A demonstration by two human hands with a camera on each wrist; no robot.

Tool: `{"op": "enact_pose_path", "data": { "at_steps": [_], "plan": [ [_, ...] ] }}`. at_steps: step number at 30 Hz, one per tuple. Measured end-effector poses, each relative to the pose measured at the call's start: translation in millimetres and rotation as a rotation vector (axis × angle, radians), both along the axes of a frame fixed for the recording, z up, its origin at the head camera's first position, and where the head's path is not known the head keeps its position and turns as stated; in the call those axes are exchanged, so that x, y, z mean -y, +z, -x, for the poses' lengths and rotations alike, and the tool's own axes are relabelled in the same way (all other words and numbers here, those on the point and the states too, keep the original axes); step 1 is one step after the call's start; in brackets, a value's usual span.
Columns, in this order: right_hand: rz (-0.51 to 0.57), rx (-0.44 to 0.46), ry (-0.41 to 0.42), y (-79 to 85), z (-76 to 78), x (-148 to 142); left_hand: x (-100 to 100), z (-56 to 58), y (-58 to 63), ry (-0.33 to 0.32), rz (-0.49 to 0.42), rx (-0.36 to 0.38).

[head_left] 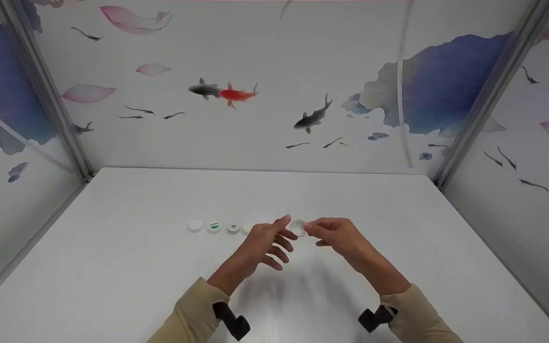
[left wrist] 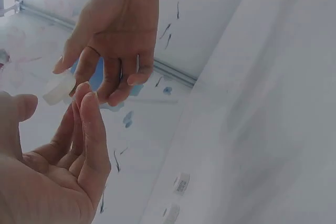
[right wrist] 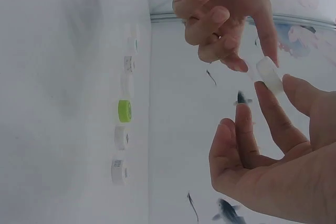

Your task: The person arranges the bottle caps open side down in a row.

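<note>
A small, round, translucent white bottle cap [head_left: 297, 227] is held up between the two hands, above the table. My right hand [head_left: 343, 238] pinches it by the edge between thumb and index finger, its other fingers loosely bent. Close on the other side is my left hand [head_left: 266, 242], thumb raised and fingers spread, with no object in its grasp. In the right wrist view the cap [right wrist: 269, 75] overlaps the gap between the left thumb and index finger. The left wrist view shows the cap [left wrist: 59, 88] at the right hand's fingertips, beyond the left fingers.
Several small round caps stand in a row behind the hands: a plain white cap [head_left: 195, 225], one with a green mark [head_left: 214, 227], one with a dark code label [head_left: 233, 228]. The hands hide a bright green cap [right wrist: 124, 111] from the head view. Printed panels [head_left: 265, 138] enclose the white table [head_left: 127, 267].
</note>
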State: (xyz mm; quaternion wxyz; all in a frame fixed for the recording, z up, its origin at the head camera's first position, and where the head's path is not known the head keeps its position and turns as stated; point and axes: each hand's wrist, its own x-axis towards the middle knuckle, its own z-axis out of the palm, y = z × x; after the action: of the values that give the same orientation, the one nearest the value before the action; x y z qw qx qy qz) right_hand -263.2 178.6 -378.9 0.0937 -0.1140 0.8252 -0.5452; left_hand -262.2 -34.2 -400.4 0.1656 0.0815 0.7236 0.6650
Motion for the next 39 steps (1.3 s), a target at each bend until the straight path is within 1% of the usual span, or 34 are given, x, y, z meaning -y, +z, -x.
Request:
{"op": "enact_pose_path", "data": {
  "at_steps": [4,10,16,19,21,23,25,28,30,33,36,39],
  "plan": [
    [-0.002,-0.022,0.012,-0.8,-0.6,-0.4,-2.1,0.0,4.4,-0.018,-0.022,0.098],
    [-0.013,-0.051,0.024,-1.5,-2.4,-0.4,-1.3,1.0,6.4,-0.032,-0.065,0.205],
    [-0.029,-0.068,0.007,-3.8,-4.2,-0.2,1.3,2.7,4.1,-0.074,-0.084,0.259],
    [-0.036,-0.079,-0.03,-4.9,-5.3,1.5,2.1,3.6,2.7,-0.087,-0.095,0.266],
    [-0.047,-0.091,-0.061,-5.0,-6.1,3.2,2.6,4.2,1.8,-0.084,-0.097,0.263],
    [-0.054,-0.097,-0.092,-4.8,-6.5,4.8,2.7,4.9,1.1,-0.073,-0.095,0.248],
    [-0.059,-0.09,-0.119,-4.4,-6.2,5.9,2.7,5.8,0.5,-0.06,-0.081,0.21],
    [-0.046,-0.065,-0.134,-3.9,-4.8,5.8,3.1,6.9,-0.6,-0.046,-0.046,0.111],
    [-0.043,-0.057,-0.135,-3.4,-4.4,4.7,3.8,7.2,-1.7,-0.049,-0.014,0.025],
    [-0.067,-0.092,-0.121,-3.1,-6.3,3.6,5.0,7.2,-3.4,-0.055,0.008,-0.081],
    [-0.094,-0.149,-0.107,-4.3,-9.3,4.2,6.1,6.4,-6.1,-0.057,0.012,-0.144],
    [-0.097,-0.192,-0.091,-7.8,-10.6,4.9,6.4,4.9,-9.2,-0.06,0.007,-0.201]
  ]
}}
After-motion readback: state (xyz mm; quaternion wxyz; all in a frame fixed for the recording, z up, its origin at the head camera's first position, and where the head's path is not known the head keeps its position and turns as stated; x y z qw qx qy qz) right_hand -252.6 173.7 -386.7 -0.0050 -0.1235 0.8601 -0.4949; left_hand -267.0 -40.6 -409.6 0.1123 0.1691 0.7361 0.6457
